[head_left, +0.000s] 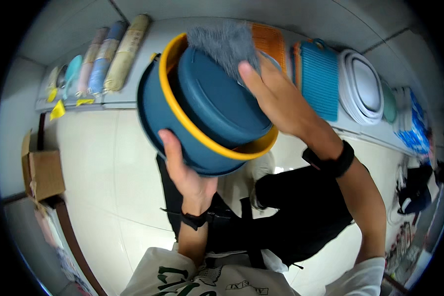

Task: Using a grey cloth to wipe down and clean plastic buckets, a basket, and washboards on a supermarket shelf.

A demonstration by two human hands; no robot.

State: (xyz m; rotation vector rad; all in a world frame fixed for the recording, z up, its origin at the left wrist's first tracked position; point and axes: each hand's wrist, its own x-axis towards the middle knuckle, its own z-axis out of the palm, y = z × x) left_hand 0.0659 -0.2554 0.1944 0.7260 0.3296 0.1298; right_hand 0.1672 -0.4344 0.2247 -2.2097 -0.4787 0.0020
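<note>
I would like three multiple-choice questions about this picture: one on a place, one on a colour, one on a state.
1. Where is the grey cloth?
A. on the floor
B. under the right hand, against the bucket
C. in the cardboard box

2. What colour is the ring around the bucket?
A. yellow
B. red
C. white

3. How is the bucket held?
A. it stands on the floor
B. it hangs from a hook
C. the left hand grips it, lifted and tilted

Answers:
1 B: the right hand presses the grey cloth on the bucket.
2 A: the ring is yellow on the blue bucket.
3 C: the left hand holds its lower edge, above the floor.
</note>
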